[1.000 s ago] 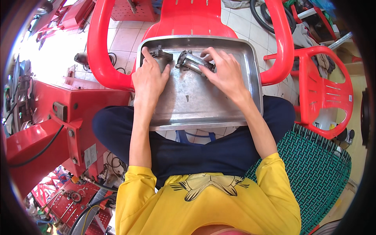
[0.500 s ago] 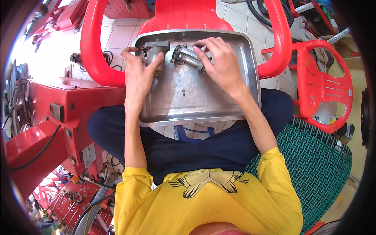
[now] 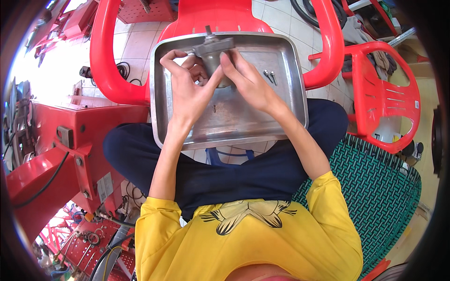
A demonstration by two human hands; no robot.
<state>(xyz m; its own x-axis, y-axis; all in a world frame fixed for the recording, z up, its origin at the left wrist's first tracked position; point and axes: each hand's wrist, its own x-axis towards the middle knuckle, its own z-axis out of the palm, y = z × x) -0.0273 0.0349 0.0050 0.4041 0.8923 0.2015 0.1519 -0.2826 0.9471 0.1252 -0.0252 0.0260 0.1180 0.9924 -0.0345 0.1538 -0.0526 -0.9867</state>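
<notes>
Above the tray, both my hands are closed around a grey metal cylindrical housing (image 3: 213, 48), which looks like a small motor body. It is tilted, with its flanged end up and a short shaft sticking out of the top. My left hand (image 3: 189, 96) grips its left side with curled fingers. From the right, my right hand (image 3: 251, 83) presses thumb and fingers on the body just below the flange. Two bolts (image 3: 268, 77) lie in the shallow metal tray (image 3: 253, 119) to the right, and a small screw (image 3: 214, 108) lies nearer me. My fingers hide much of the cylinder.
The tray rests on a red plastic chair (image 3: 215, 16) with arms at both sides. Another red chair (image 3: 388, 99) stands at right beside a green woven seat (image 3: 370, 196). Red metal equipment (image 3: 89, 122) is close on my left, with cables below it.
The housing has been lifted and moved right, and my right hand has joined the left on it. The separate cylindrical part at right is out of sight; two bolts now show there.
</notes>
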